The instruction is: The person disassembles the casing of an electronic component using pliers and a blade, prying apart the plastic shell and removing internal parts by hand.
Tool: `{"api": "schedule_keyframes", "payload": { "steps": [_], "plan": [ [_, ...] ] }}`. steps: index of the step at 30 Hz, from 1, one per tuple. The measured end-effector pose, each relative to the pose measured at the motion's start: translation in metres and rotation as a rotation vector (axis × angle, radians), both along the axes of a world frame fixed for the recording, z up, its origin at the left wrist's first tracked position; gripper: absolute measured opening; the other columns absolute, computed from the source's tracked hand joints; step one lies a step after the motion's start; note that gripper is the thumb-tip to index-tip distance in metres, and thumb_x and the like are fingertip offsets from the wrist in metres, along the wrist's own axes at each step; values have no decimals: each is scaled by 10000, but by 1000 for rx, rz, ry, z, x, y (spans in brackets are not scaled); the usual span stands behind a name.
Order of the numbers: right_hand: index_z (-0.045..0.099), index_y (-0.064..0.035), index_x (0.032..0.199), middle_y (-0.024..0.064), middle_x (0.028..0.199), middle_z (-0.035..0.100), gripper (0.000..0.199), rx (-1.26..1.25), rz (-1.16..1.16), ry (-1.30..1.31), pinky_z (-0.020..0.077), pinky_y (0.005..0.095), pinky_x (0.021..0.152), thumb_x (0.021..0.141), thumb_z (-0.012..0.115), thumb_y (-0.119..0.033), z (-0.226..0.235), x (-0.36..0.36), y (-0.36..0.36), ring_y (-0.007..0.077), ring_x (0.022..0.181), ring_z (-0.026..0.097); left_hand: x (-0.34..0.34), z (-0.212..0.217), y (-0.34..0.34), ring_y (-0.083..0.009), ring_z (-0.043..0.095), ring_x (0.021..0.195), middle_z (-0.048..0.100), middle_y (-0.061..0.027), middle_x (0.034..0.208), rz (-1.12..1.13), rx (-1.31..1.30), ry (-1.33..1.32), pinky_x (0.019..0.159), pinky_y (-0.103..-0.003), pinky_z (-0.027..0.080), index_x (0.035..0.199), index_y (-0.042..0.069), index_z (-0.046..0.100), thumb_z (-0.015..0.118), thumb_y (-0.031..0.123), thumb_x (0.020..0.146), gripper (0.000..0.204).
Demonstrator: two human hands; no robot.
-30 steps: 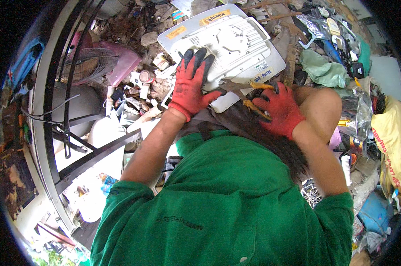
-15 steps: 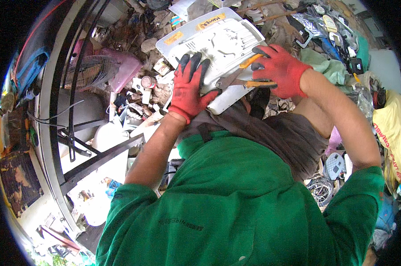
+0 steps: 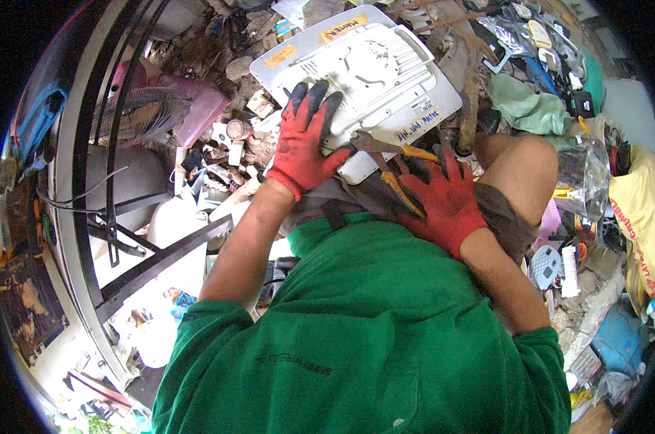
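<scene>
A flat white casing (image 3: 381, 83) with rounded corners, a ribbed raised back and strips of orange tape lies tilted by my lap. My left hand (image 3: 302, 148), in a red glove with dark fingertips, rests on its near left edge, fingers stretched out and thumb apart. In my right hand (image 3: 444, 206), gloved alike, is a pair of pliers (image 3: 371, 144) with orange handles spread wide. Their metal jaws reach the casing's near edge, close to my left thumb. Whether the jaws grip the edge I cannot tell.
A black metal frame (image 3: 103, 173) rises at the left, a wire fan guard (image 3: 135, 116) behind it. Mixed scrap surrounds me. Green cloth (image 3: 526, 105), a yellow bag (image 3: 635, 217) and a light blue-grey keypad-like piece (image 3: 546, 267) lie on the right.
My right hand has come down and toward my body with the pliers, uncovering the casing's right corner. The pliers have turned with it. My left hand has stayed on the casing.
</scene>
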State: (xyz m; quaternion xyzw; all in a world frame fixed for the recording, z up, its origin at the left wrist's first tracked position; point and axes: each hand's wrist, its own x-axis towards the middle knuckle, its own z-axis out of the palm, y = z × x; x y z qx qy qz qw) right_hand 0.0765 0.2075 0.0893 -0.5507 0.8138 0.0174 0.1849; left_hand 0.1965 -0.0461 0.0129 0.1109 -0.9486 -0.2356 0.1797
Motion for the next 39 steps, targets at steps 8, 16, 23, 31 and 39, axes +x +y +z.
{"api": "schedule_keyframes", "payload": {
  "steps": [8,16,23,31,39],
  "plan": [
    [560,-244,1359,207,1390,473,653,-57,-48,-62,259,624,1104,782,697,-516,-9,4,7,472,1367,300,-1,3,2,-433,208,1463,296,-149,1579,-9,9,-30,1198,-524,207,1481,134,417,829,271,684,908],
    [596,-241,1310,160,1352,504,652,-17,83,11,364,595,1023,724,730,-493,-4,-15,-4,444,1301,368,1,-2,1,-435,209,1462,294,-152,1581,-5,9,-6,1197,-523,205,1477,125,420,825,279,695,894],
    [591,-180,1285,156,1406,452,656,1,425,-38,303,616,1087,692,774,-393,3,-106,-33,454,1381,298,-4,-3,2,-435,247,1440,341,-156,1544,3,-32,32,1170,-541,240,1448,115,453,813,333,689,868],
    [505,-206,1414,183,1437,432,787,84,120,-98,314,623,1083,734,734,-530,7,-24,-4,480,1381,299,-1,1,2,-444,231,1450,320,-165,1561,-8,11,13,1187,-529,219,1458,118,446,810,291,708,851],
    [521,-193,1374,182,1449,429,731,-49,-42,-182,290,593,1123,739,760,-465,-2,5,7,467,1362,322,-1,-2,1,-455,215,1456,298,-185,1576,-30,3,1,1195,-533,192,1479,108,413,784,267,744,839]
  ]
}}
